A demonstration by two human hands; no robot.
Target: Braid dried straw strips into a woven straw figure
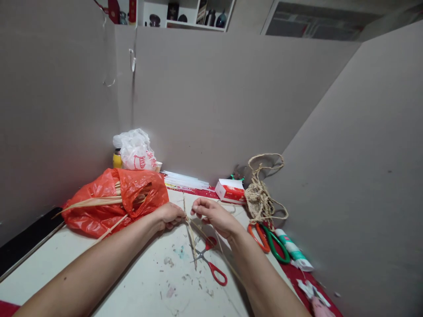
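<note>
My left hand [172, 215] is closed, its thumb and fingertips pinching a thin twist of dried straw strips [191, 237]. One end of the twist points up past the fingertips, and loose ends hang down toward the table. My right hand [213, 215] is just to the right, fingers curled in a pinch. A long pale strand [228, 259] runs from beneath its palm down beside the forearm; the exact grip on it is partly hidden. Below both hands lies a pair of scissors [214, 269] with red handles, blades apart, next to the hanging straw ends.
At left, an orange plastic bag [89, 215] holds more dried strips. Behind it sits a white plastic bag [135, 149]. White sticks [185, 179], a red-and-white box [231, 190], braided rope [259, 200], green-handled scissors [279, 248] and a roll [294, 251] line the back and right. Grey panels enclose the table.
</note>
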